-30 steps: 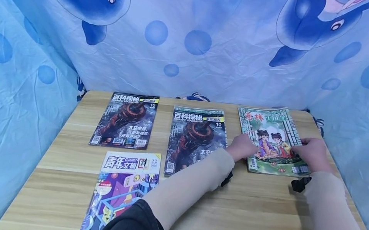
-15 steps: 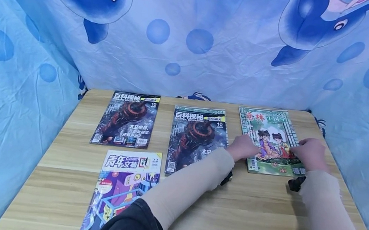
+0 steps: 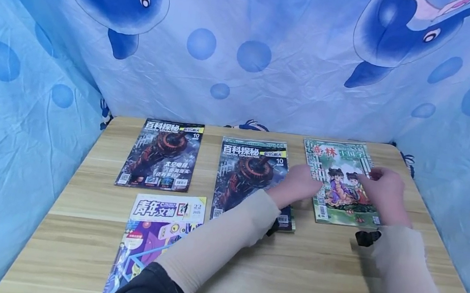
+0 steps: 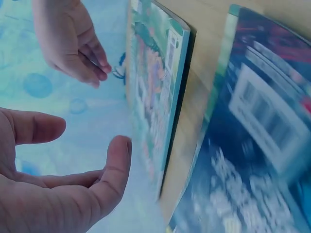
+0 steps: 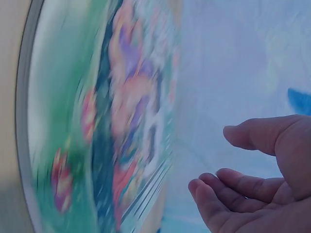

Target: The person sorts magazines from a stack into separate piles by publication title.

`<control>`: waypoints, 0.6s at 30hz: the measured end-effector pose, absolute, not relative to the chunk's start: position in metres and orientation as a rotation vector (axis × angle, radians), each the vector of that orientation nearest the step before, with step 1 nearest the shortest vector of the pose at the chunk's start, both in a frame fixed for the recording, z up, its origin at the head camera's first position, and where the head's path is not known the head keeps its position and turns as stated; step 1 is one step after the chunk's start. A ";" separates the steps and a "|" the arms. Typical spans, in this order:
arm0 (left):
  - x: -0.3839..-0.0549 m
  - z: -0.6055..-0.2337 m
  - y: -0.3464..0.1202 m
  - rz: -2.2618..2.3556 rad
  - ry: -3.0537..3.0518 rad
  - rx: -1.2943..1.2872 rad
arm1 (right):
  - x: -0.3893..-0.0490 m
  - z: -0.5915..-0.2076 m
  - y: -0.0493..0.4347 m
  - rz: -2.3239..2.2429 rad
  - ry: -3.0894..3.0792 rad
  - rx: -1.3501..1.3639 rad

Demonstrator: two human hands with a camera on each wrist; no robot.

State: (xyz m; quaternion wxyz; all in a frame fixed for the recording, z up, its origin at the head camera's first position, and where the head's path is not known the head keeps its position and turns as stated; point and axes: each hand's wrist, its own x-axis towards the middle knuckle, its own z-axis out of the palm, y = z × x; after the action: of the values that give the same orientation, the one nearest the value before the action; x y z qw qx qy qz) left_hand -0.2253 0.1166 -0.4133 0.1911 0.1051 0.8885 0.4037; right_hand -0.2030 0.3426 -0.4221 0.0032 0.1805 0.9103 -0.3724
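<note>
dark magazine [image 3: 160, 156] back left on table [image 3: 288, 282], purple magazine [image 3: 152, 230] just nearer; second dark magazine [image 3: 249, 173] mid-table; left hand [image 3: 296, 187] loose, grip released, near green magazine [image 3: 339, 197], flat at back right; right hand [image 3: 384, 195] released, by its right edge.

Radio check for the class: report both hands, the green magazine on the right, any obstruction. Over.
Left hand empty, thumb and fingers parted. Right hand likewise. Green magazine flat on the table. Nothing lying on its cover.
</note>
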 end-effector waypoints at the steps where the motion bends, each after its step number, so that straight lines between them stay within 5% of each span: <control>1: -0.223 -0.412 0.111 1.172 2.493 0.307 | -0.202 -0.421 0.338 -1.195 2.851 0.546; 18: -0.192 -0.387 -0.012 1.572 2.603 0.451 | -0.167 -0.390 0.256 -1.477 2.947 0.186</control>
State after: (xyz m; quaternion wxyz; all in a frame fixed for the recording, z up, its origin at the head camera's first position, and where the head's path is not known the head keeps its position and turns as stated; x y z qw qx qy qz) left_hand -0.1920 -0.0119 -0.3875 0.0337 0.1465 0.8464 0.5109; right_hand -0.1666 0.2559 -0.3896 -0.0803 0.0560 0.8897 -0.4460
